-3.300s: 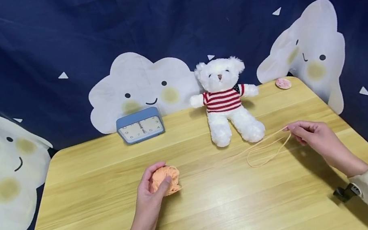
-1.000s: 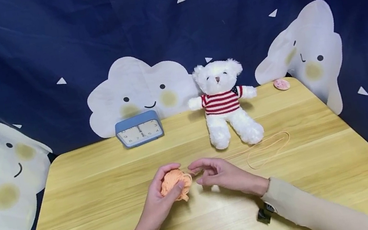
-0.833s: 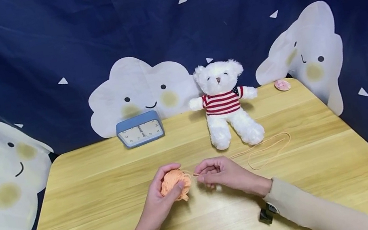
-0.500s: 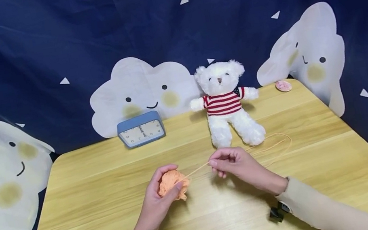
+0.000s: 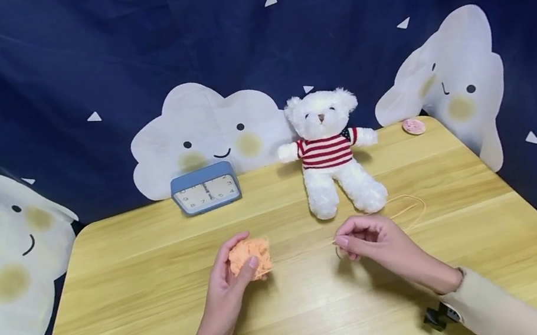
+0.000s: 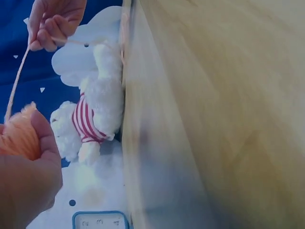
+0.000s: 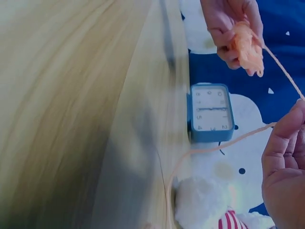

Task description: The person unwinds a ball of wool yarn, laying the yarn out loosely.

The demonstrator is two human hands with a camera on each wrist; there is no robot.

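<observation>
Yarn, a soft, rounded peach ball, sat between the curled fingers and thumb of the left hand, its thin strand pinched in the fingertips of the right hand, beyond which sat a fluffy white bear.

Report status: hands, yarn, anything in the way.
Left hand gripping orange yarn ball. Right hand pinching its strand, stretched between the hands. Teddy bear and clock farther back, not between the hands.
</observation>
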